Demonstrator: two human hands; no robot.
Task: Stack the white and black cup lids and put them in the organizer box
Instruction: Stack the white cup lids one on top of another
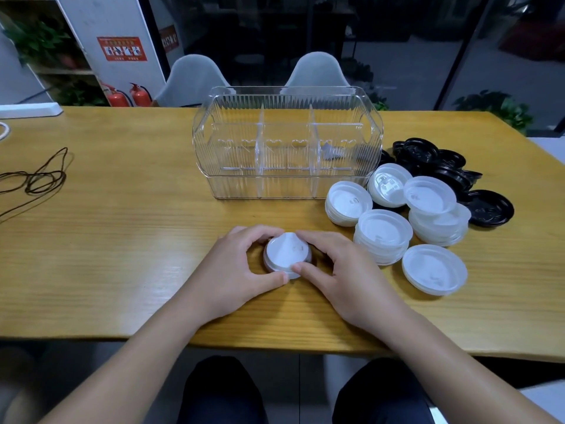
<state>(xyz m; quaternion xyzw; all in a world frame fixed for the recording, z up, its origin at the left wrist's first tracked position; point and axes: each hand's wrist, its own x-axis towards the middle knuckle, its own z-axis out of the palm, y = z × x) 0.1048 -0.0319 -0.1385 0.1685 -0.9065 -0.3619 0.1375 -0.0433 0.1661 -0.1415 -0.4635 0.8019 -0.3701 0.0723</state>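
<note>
Both hands were curled around a short stack of white lids [287, 254] that stood on the bench [122, 240], directly in front of the person and well short of the organizer box [287, 142]. The left hand [235, 267] gripped the stack's left side, thumb at the near rim and fingers over the far rim. The right hand [339, 270] mirrored it on the right. The step in hand appeared to be squaring the stack.

To do it well, pressure should come evenly from both sides so the rims nest flush; squeezing hard would likely buckle the thin plastic. The stack should stay seated on the bench until every rim aligns.

The remaining white lids [397, 221] lay in loose piles to the right, with the black lids [443, 166] behind them, beside the box's right end. The box's three compartments appeared to hold no lids, so most of the task remained.
</note>
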